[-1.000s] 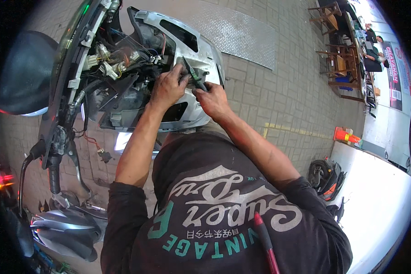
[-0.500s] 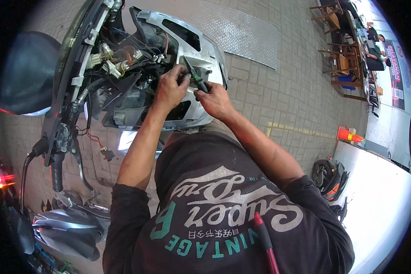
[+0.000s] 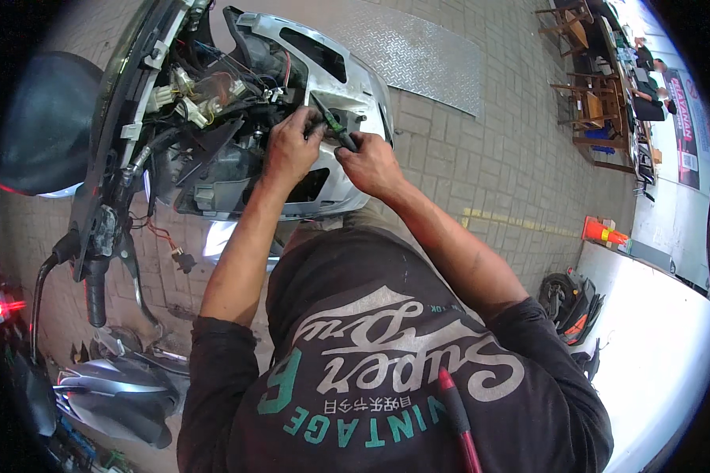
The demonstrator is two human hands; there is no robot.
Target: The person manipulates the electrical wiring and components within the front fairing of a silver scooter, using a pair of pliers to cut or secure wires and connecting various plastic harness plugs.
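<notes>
My right hand (image 3: 373,165) is closed round the handle of a slim dark tool with a green middle and a tapering tip (image 3: 334,124); its exact kind is unclear. The tip points up and to the left. Beside it, my left hand (image 3: 293,150) is closed, thumb and fingertips pinched together close to the tool. What lies between those fingers is hidden. Both hands are over a white and grey motorcycle front panel (image 3: 359,88), its inner side facing me. Left of my left hand, white connectors (image 3: 188,110) and loose wires spill from the opened front.
A handlebar grip (image 3: 96,296) with its lever juts down at the left. Lower left stands a grey motorcycle (image 3: 122,386). A ridged metal plate (image 3: 438,59) lies on the paved floor beyond the panel. Wooden chairs (image 3: 588,106) line a table at far right, where people sit.
Both hands and the tool have shifted very slightly, staying over the same spot on the panel. The right hand keeps its hold on the tool.
</notes>
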